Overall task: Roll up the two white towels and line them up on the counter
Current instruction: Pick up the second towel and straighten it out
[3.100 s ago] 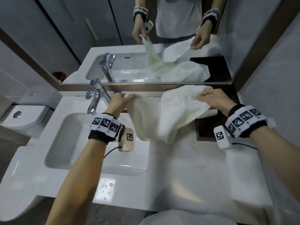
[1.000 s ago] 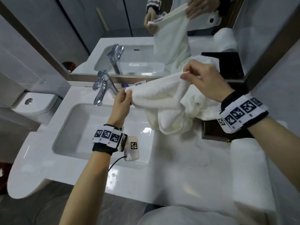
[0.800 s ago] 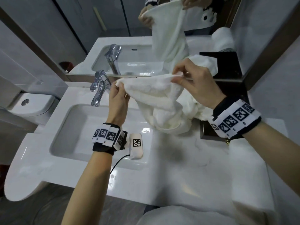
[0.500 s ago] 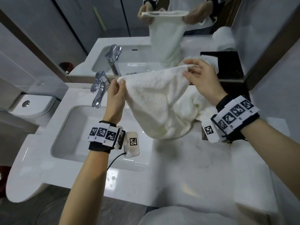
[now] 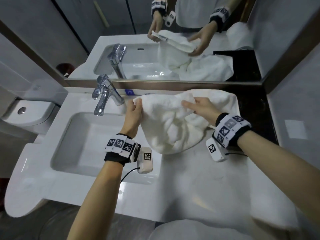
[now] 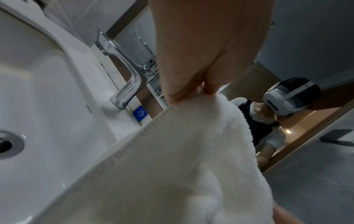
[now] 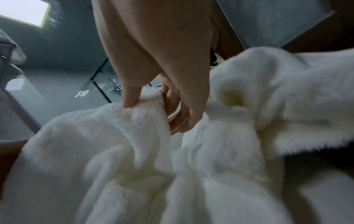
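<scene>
Pinching one white towel (image 5: 166, 122), two hands (image 5: 134, 111) hold it above the counter (image 5: 199, 184).

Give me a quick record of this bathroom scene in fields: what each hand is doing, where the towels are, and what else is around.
left hand: pinches a corner of the held towel
right hand: grips the held towel's top edge
held towel: unrolled, lower end on the counter
second towel: crumpled behind it, near the dark tray
rolled so far: neither
nearby: faucet, sink, mirror
</scene>
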`<state>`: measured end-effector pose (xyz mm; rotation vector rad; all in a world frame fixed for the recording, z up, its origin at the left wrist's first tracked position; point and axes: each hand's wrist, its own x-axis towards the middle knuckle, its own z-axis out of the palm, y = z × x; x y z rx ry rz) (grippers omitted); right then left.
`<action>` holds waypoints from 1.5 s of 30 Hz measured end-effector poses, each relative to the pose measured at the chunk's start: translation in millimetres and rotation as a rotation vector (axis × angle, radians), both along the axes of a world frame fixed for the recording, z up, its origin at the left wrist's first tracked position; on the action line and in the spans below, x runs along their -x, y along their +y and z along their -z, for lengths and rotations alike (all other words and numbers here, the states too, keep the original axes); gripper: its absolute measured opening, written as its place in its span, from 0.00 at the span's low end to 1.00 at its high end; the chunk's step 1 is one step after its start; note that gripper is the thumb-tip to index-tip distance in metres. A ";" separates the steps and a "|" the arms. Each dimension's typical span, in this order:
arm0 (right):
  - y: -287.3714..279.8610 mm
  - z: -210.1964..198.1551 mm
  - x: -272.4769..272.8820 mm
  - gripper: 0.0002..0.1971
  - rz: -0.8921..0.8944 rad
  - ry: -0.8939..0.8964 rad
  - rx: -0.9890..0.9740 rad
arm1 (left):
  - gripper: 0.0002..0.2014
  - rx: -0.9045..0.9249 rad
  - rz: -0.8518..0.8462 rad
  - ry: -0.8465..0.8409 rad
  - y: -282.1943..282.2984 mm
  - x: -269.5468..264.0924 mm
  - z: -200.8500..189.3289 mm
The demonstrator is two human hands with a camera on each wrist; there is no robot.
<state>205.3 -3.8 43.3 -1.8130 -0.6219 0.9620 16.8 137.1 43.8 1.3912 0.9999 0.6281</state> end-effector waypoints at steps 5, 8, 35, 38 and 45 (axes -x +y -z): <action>7.1 16.2 0.9 0.13 0.094 0.131 -0.082 | 0.08 -0.005 0.033 0.035 19.5 12.2 17.3; 20.4 8.5 -2.2 0.09 0.093 -0.082 -0.144 | 0.05 -0.016 0.022 -0.025 27.4 12.6 20.2; 29.0 39.7 -6.2 0.07 0.168 0.110 0.100 | 0.13 0.425 0.105 0.186 35.5 -26.4 88.1; 32.8 19.1 -12.0 0.07 0.159 0.114 -0.060 | 0.08 0.309 0.018 0.069 37.3 -22.5 64.3; 34.2 -16.4 -20.6 0.10 0.096 0.014 -0.234 | 0.10 0.226 0.047 -0.210 48.7 -12.2 10.9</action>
